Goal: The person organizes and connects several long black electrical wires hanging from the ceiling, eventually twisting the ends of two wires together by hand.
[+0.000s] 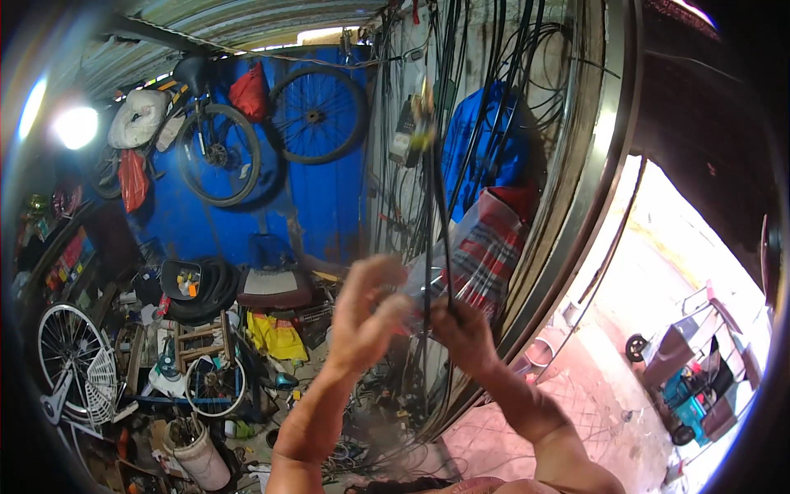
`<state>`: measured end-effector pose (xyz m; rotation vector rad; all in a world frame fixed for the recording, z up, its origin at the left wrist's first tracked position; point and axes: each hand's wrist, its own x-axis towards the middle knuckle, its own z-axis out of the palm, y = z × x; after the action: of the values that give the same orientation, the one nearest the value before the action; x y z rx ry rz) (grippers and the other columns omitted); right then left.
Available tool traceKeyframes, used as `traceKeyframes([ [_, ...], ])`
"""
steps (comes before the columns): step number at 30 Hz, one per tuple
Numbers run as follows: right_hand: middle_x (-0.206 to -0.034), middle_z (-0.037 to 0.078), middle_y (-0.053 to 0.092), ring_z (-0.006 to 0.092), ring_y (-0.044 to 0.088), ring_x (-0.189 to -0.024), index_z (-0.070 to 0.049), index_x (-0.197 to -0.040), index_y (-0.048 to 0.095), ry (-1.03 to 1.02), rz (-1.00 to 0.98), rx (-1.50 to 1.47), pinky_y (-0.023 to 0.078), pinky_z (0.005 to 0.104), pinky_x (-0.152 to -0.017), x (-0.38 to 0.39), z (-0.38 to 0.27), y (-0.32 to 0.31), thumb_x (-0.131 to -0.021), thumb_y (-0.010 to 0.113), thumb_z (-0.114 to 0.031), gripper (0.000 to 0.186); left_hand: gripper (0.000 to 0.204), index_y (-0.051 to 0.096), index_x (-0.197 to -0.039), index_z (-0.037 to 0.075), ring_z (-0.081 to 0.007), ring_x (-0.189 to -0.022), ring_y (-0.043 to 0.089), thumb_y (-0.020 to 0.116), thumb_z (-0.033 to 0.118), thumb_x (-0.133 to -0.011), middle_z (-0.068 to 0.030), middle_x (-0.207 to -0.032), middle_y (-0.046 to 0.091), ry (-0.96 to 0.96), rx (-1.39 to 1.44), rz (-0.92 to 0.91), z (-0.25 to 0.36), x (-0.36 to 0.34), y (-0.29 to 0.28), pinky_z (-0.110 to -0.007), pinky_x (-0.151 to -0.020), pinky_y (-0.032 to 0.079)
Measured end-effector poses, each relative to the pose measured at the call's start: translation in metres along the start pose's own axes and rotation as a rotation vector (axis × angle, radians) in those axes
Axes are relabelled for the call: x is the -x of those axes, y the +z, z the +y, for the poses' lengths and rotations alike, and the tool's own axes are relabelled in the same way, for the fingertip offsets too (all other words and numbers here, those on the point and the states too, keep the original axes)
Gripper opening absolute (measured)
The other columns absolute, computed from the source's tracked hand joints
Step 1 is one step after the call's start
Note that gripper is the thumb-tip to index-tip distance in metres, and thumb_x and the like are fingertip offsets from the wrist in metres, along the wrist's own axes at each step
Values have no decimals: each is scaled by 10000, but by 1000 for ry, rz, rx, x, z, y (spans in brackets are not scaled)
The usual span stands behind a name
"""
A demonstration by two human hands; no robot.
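My right hand (pixel 465 333) is closed around a thin black cable (pixel 447 247), which hangs from above and runs down past my fingers. Left of it, my left hand (pixel 370 309) is raised, blurred by motion. Its thumb and fingers look apart, and nothing shows between them. More black cables (pixel 494 49) hang along the wall above and behind. Just behind my hands is a red, black and white plaid cloth (pixel 485 255), partly behind clear plastic. A blue garment (pixel 481 136) hangs above it.
Bicycle wheels (pixel 218 156) hang on a blue panel (pixel 329 198). Clutter covers the floor at left: a white bucket (pixel 197 457), a spoked wheel (pixel 78 354), a yellow bag (pixel 277 335) and a seat (pixel 276 288). A metal door frame (pixel 605 140) stands at right; outside is a cart (pixel 699 370).
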<state>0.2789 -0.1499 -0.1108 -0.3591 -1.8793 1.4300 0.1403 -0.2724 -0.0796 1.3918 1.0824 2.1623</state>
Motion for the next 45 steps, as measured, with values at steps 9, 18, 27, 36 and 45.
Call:
traceKeyframes([
  [9, -692, -41, 498, 47, 414, -566, -63, -952, 647, -97, -58, -383, 340, 228, -530, -90, -115, 25, -1005, 598, -302, 250, 247, 626, -1083, -50, -99, -772, 556, 568, 183, -1023, -13, -828, 617, -136, -48, -121, -51, 10, 5, -258, -714, 465],
  [18, -722, -61, 458, 52, 413, -569, -59, -1049, 636, -160, -139, -436, 362, 269, -570, -120, -162, 18, -1010, 583, -303, 253, 433, 466, -1356, 20, -331, -804, 707, 507, 305, -1033, -224, -987, 694, -339, 529, -411, -27, -15, -3, -439, -720, 582],
  [27, -778, -35, 516, 90, 473, -583, -80, -1012, 656, -229, -181, -394, 388, 275, -567, -143, -177, -13, -989, 620, -277, 202, 336, 568, -1158, -1, -160, -457, 527, 474, 305, -1054, -118, -718, 628, -249, 356, -328, -30, -33, 21, -289, -410, 379],
  [36, -901, 101, 723, 201, 695, -796, -40, -1052, 722, -858, -168, 674, 555, 321, -746, -145, -178, -126, -955, 655, -339, 322, 350, 615, -1036, 25, -78, -386, 367, 520, 362, -1029, -16, -581, 484, -84, -170, 223, 55, -38, -2, -233, -361, 254],
  [45, -826, 63, 687, 214, 671, -710, -77, -927, 706, -1154, 122, 1346, 545, 347, -668, -146, -208, -223, -918, 670, -236, 163, 332, 624, -1097, 78, -59, -390, 351, 533, 388, -1020, 16, -643, 504, 122, -605, 214, 204, -131, 31, -223, -358, 219],
])
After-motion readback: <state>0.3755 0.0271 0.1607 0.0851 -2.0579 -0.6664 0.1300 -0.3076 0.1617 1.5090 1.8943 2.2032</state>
